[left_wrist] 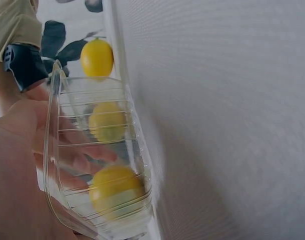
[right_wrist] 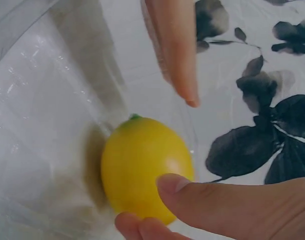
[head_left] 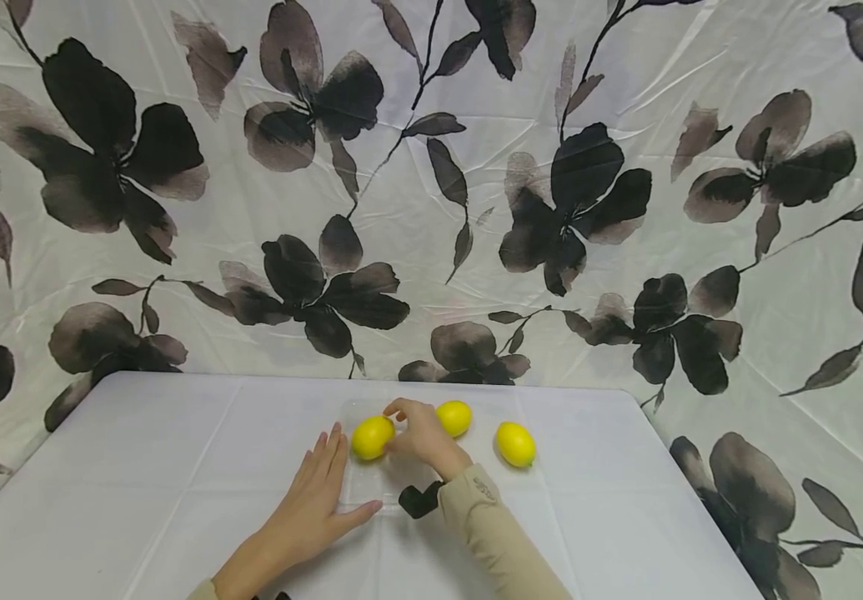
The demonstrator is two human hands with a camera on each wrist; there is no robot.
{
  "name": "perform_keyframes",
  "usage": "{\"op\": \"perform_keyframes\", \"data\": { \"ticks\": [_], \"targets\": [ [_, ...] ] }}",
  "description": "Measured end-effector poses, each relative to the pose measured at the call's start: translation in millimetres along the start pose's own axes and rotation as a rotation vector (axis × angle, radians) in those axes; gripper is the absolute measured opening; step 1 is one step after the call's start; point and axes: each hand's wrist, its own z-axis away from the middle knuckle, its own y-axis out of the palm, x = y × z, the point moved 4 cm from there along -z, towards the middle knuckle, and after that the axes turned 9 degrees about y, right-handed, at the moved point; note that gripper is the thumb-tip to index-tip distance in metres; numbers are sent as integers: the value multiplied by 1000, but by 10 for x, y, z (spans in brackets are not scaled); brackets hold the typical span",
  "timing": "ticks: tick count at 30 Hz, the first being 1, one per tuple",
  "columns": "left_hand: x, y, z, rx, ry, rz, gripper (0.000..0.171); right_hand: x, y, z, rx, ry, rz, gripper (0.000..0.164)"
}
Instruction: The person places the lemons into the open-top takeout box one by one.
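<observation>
A clear ribbed plastic container (left_wrist: 55, 150) stands on the white table, its outline faint in the head view. In its left end lies a yellow lemon (head_left: 371, 438) with a small green tip. My right hand (head_left: 423, 435) reaches in from above and pinches that lemon by its right end, the thumb (right_wrist: 212, 202) on its side and fingertips below. My left hand (head_left: 311, 500) lies along the container's left side, fingers straight and together, thumb spread toward the near edge. A second lemon (head_left: 454, 418) sits just beyond the right hand, partly hidden by it.
To the right, a third lemon (head_left: 515, 444) lies on the white tablecloth (head_left: 138, 500). A black band (head_left: 419, 500) circles the right wrist below a beige sleeve (head_left: 491, 525). Behind the table's far edge hangs a white cloth with dark flowers (head_left: 311, 292).
</observation>
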Motion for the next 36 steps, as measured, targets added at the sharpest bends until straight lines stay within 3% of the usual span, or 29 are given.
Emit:
{"op": "perform_keyframes", "data": {
  "ticks": [7, 15, 21, 27, 36],
  "targets": [
    [0, -2, -1, 10, -6, 7, 109, -9, -212, 80, -60, -44, -103, 34],
    [3, 1, -10, 20, -18, 18, 111, -227, -481, 92, -303, -146, -355, 27],
    [14, 9, -11, 31, -26, 17, 111, -514, -468, 92, -439, -63, -407, 34],
    [24, 16, -7, 23, -19, 20, 112, -794, -291, 93, -453, 58, -415, 44],
    [16, 3, -3, 8, -8, 25, 111, -1026, -50, 49, -333, 107, -473, 52]
  ]
}}
